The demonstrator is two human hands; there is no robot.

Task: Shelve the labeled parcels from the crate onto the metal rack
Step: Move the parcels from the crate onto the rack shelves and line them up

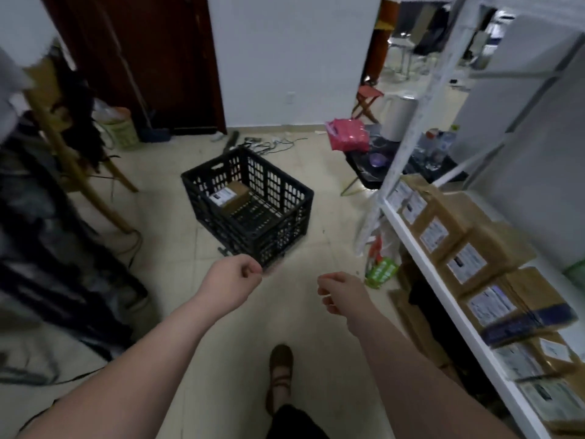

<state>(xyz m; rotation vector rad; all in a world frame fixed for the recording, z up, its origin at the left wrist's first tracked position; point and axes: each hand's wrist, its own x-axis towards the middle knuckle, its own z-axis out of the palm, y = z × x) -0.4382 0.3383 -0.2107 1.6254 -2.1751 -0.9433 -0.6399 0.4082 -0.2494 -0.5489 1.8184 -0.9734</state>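
- Head view: a beige tiled floor [177,280] runs to a white wall [294,58] with a dark red door [142,58] at its left.
- Crate [285,198]: black, slatted, standing on the floor ahead of the person and left of the rack.
- Parcel [232,196]: one brown box with a white label facing up. It lies on the crate's bottom against the far-left side.
- Rack [441,296]: white metal, along the right edge of the view. Its shelf carries a row of shelved parcels [459,236], brown boxes with white labels turned outward, standing side by side.
- Left grip [234,277]: fingers loosely curled with the thumb against them, holding nothing. It hangs in front of the crate's near corner.
- Right grip [340,293]: fingers loosely curled, holding nothing, between the crate and the rack.
- Shoe [280,372]: brown, on the floor between the two forearms.
- Low dark desk [373,175] beyond the rack's end: it bears a pink bag [346,134], a white jug [397,115] and clear bottles [438,147].
- Green packet [381,269]: on the floor at the rack's foot.
- Cables [272,144]: loose on the floor behind the crate.
- Wooden frame [72,163]: leaning at left, hung with dark cloth.
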